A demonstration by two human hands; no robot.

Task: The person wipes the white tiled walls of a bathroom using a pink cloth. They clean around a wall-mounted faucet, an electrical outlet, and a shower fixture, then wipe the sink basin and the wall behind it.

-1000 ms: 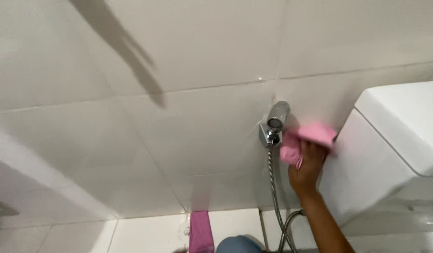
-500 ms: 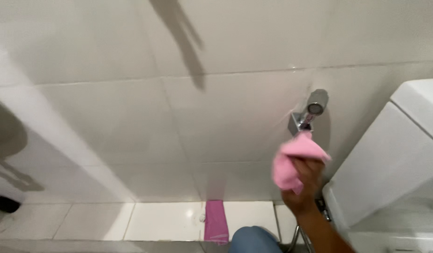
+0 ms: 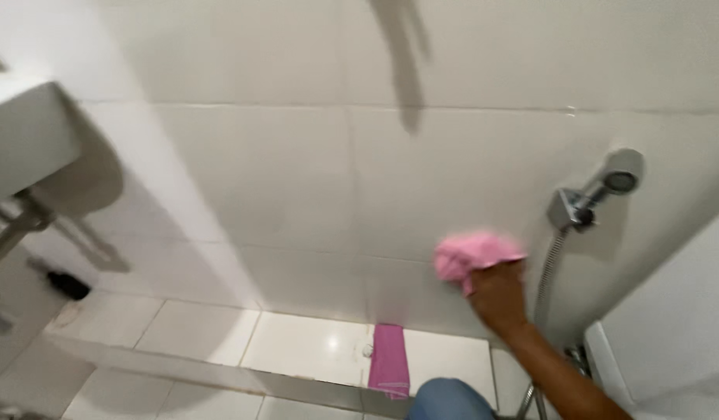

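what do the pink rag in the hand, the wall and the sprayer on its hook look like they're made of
The pink rag looks like soft cloth, perhaps microfibre: it bunches into matte folds under the right hand. The wall looks like glazed white ceramic tile, with straight grout lines and a faint sheen. The sprayer looks like chromed metal or plated plastic, silvery and reflective; its hose appears ribbed metal.

One hand [image 3: 497,294] and its forearm [image 3: 558,369] show, rising from the bottom edge just left of the chrome hose [image 3: 545,281]. The forearm is bare along all that shows: no sleeve, watch or band is in view. Lower down, left of the hose's foot, a rounded patch of blue denim [image 3: 450,400] covers a knee. The fingers are blurred.
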